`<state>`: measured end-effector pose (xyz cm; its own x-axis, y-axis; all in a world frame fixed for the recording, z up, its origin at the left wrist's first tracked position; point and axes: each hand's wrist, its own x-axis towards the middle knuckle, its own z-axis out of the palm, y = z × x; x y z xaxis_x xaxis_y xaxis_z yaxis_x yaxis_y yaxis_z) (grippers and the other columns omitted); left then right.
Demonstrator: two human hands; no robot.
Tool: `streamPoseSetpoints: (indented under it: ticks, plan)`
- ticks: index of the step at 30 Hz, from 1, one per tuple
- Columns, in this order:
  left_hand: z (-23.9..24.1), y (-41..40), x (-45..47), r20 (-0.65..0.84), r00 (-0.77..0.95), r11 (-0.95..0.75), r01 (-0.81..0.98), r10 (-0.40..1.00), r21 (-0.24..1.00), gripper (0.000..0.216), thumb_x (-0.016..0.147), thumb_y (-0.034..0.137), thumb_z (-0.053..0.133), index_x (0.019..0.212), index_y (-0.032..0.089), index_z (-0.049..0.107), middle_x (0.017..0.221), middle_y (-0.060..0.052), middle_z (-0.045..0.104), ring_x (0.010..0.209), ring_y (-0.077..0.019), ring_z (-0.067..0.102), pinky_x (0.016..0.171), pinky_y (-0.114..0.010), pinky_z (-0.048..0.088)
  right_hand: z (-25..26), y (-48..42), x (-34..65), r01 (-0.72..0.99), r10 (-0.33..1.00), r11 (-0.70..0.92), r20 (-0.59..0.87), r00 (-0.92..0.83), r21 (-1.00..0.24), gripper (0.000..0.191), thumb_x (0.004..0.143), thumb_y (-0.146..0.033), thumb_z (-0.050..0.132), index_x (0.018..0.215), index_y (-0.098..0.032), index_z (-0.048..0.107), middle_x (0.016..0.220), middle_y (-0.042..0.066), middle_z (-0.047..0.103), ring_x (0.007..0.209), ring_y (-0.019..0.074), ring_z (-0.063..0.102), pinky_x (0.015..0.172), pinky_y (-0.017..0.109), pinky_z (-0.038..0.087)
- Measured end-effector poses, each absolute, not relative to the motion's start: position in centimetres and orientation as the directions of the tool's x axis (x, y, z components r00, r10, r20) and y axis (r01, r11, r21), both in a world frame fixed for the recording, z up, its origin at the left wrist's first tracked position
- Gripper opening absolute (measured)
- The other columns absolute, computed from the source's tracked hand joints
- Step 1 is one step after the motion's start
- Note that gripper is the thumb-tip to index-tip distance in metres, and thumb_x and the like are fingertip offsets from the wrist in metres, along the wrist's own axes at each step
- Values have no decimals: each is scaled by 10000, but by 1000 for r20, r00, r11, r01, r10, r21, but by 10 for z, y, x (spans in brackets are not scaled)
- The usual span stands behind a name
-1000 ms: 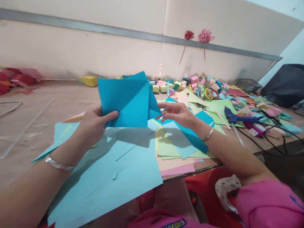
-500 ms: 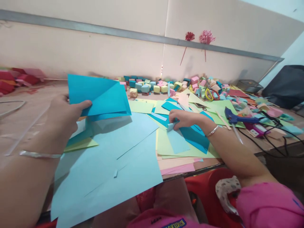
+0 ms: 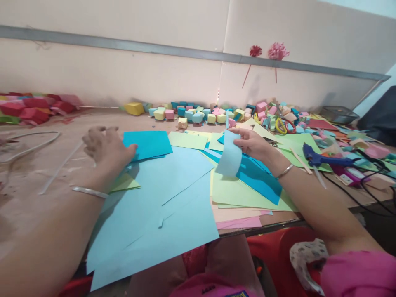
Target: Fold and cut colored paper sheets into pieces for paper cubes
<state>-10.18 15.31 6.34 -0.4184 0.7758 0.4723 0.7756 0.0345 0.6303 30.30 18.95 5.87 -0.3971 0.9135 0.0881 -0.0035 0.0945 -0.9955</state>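
Right grip on pale strip's edge

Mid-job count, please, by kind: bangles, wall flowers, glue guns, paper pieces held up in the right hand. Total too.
Bangles: 2
Flowers: 2
Glue gun: 1
Paper in right hand: 1
Total: 6

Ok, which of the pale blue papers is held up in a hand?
The small piece pinched in the right hand, hanging curved; the large pale blue sheet and the tiny scrap on it lie unheld.
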Motion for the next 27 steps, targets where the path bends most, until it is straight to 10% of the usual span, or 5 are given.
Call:
streamPoseSetpoints:
  ticks: [5, 9, 14, 19, 27]
  plan:
    - [73, 128, -48, 489, -79, -147, 901, 868, 408, 304, 838, 373, 588, 1074, 191, 648, 1005, -70, 677, 974, -267, 622, 930, -406, 445, 55, 189, 305, 341, 897, 183, 15, -441, -922, 421, 736, -353, 673, 1121, -183, 687, 601, -49, 517, 494, 85, 437, 460, 219, 344]
    - [56, 109, -22, 158, 164, -211, 913, 974, 349, 576, 817, 580, 563, 1220, 169, 597, 1070, -112, 678, 974, -297, 631, 796, -369, 471, 47, 193, 300, 663, 870, 465, 167, -463, -586, 250, 771, -279, 618, 957, -170, 744, 671, 6, 570, 638, 147, 537, 615, 282, 434]
    - [41, 102, -18, 55, 198, -205, 943, 979, 264, 818, 666, 588, 699, 1341, 174, 495, 1153, -140, 623, 1057, -333, 585, 819, -376, 446, 36, 194, 293, 676, 767, 640, 356, -533, -366, 231, 819, -260, 614, 997, -167, 729, 999, 127, 631, 931, 248, 599, 812, 387, 480]
    - [50, 106, -16, -142, 166, -64, 840, 976, 539, 598, 605, 424, 709, 1136, 173, 598, 703, 20, 630, 664, -203, 589, 591, -280, 381, 36, 184, 284, 585, 680, 730, 469, -564, -354, 188, 869, -266, 576, 970, -187, 714, 1031, 125, 633, 961, 240, 605, 836, 392, 495]
    - [54, 103, -8, 7, 252, -191, 715, 968, 672, 295, 685, 400, 629, 547, 197, 466, 545, 53, 380, 536, -112, 375, 519, -257, 272, 42, 159, 262, 393, 696, 667, 342, -631, -633, 363, 874, -413, 576, 1169, -210, 635, 1102, 97, 651, 975, 206, 613, 761, 322, 513]
